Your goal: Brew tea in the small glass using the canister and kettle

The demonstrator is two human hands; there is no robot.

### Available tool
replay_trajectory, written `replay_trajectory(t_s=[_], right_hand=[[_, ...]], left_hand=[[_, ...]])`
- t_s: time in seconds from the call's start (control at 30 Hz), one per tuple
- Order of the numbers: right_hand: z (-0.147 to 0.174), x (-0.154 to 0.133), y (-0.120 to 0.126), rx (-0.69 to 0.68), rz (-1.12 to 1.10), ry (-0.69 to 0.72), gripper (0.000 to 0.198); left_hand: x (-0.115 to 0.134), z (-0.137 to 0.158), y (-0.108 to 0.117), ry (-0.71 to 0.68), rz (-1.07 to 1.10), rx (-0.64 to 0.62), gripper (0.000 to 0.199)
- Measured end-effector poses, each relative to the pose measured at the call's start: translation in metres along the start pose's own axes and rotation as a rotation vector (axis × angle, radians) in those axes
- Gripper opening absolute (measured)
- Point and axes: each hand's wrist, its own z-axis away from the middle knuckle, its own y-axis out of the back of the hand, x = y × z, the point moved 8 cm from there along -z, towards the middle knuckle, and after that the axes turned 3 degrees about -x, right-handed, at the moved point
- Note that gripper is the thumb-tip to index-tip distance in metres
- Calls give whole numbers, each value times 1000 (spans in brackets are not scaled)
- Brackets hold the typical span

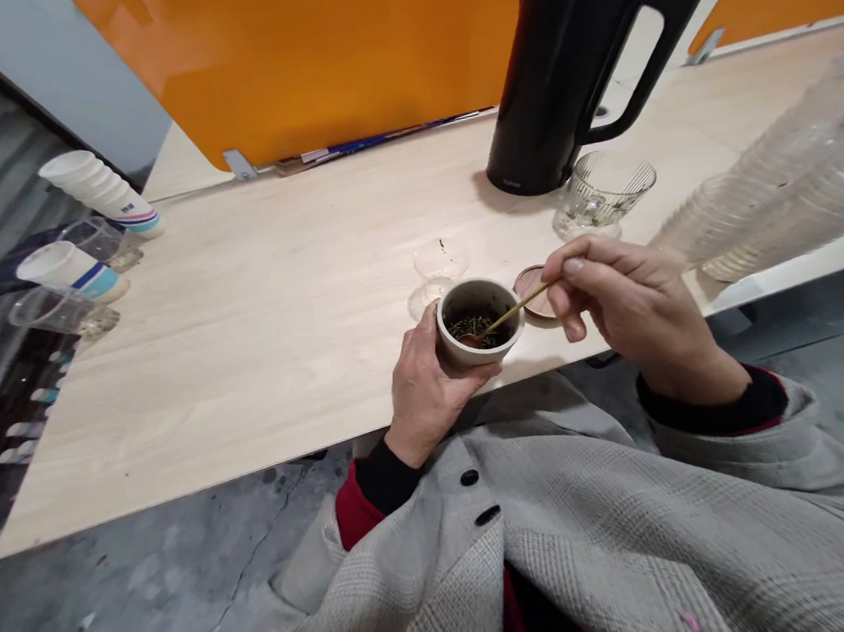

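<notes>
My left hand (pixel 429 386) is wrapped round a small pale ceramic canister (pixel 480 352), tilted so its mouth faces me. Dark dry tea leaves (pixel 468 327) lie inside it. Between thumb and fingers, my right hand (pixel 617 306) pinches the thin handle of a small scoop (pixel 517 305), whose far end dips among the leaves. Just behind the canister stands a clear plastic cup (pixel 431 293) with a few dark bits in it. A round brown lid (pixel 536 294) lies on the table, partly hidden by my right hand.
A black electric kettle (pixel 562 70) stands at the back beside a ribbed glass (pixel 601 192). Long stacks of clear plastic cups (pixel 792 177) lean at the right. Paper cups (pixel 71 272) and clear cups sit at the left edge. An orange panel (pixel 334 54) borders the wooden table (pixel 257 323).
</notes>
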Motion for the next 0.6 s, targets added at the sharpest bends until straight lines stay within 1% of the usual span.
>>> replay_trajectory(t_s=[0.1,0.27,0.4,0.6], right_hand=[[-6,11,13,92,-118,-60,17],[-14,27,26,192,-233,-114,14],[-17,30,29,210,-246,-116,16],[-17,34,36,237,-247,-92,13]], left_hand=[[-1,0,0,10,13,-10,108],[-3,0,-2,12,25,-17,108],[-4,1,-2,0,31,-8,109],[-3,1,-2,-17,19,14,107]])
